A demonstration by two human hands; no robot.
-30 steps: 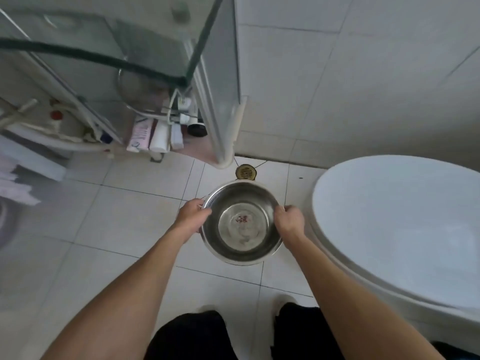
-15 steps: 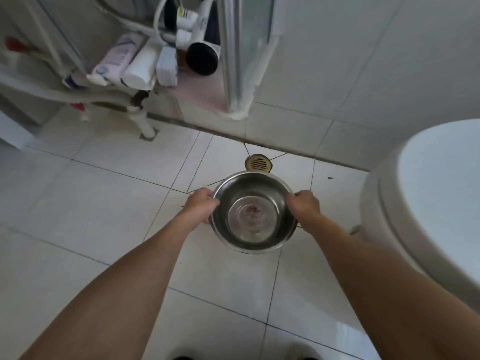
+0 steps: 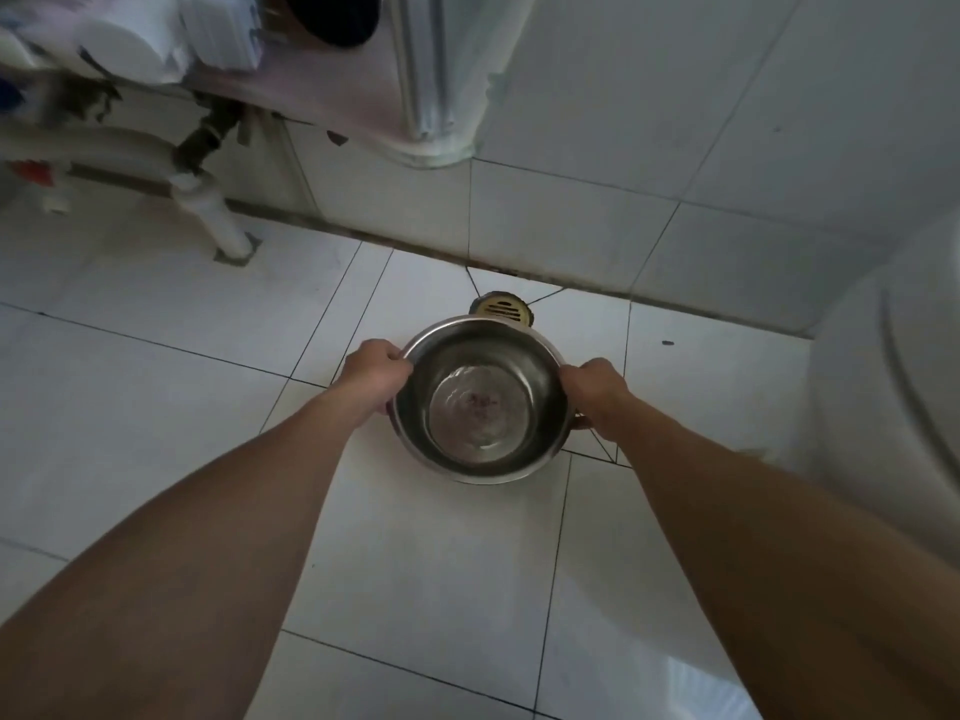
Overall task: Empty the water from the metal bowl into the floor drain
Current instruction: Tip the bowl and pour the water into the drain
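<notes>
A round metal bowl (image 3: 480, 402) is held level above the white floor tiles, with shallow water and a reddish speck at its bottom. My left hand (image 3: 375, 370) grips its left rim and my right hand (image 3: 597, 389) grips its right rim. The brass floor drain (image 3: 502, 310) lies just beyond the bowl's far rim, near the wall; its near part is hidden by the bowl.
A white toilet (image 3: 883, 397) fills the right side. A shower enclosure post (image 3: 431, 96) stands at the back centre, with bottles (image 3: 135, 49) on the ledge to its left. A white pipe (image 3: 218, 220) meets the floor at back left. White floor tiles (image 3: 156, 407) spread out on the left.
The view has dipped and come closer to the floor. The bowl, still in both hands, has come lower and sits nearer the drain. The toilet has slid to the right edge.
</notes>
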